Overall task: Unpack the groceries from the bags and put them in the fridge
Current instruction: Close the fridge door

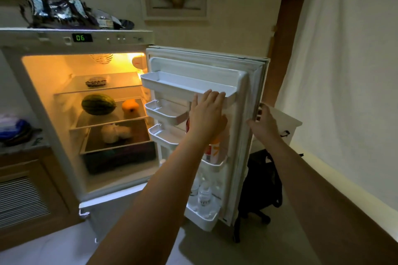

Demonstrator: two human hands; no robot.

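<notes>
Your two forearms fill the foreground of the head view, both reaching toward the open fridge door (243,84). Your left hand (207,112) lies flat with straight fingers, the fingertips touching the front lip of the top door shelf (185,84); it holds nothing. Your right hand (263,117) curls its fingers round the outer edge of the door and grips it.

No grocery is in either hand. What is put away so far sits inside the fridge (90,114): a melon (98,104) and an orange item (129,107) on the middle glass shelf, a small tray of food (96,82) on the shelf above, pale round things (115,133) on the shelf below. Water bottles (203,193) stand in the bottom door bin, and a carton (212,148) stands in the bin above them, partly hidden by your left arm. I see no grocery bag that I can name for sure; a dark bag (263,180) sits on the floor behind the door, and dark bundles (58,9) rest on top of the fridge.

Watch these risks. If you swing the door quickly with your right hand, the bottles may rock and knock in their bin. If you lean weight on the top door shelf, it may unclip, since it appears to hang only from the door liner. Shutting the door with your left fingers on that shelf could pinch them against the cabinet. The bag behind the door may also block it from opening wider.
</notes>
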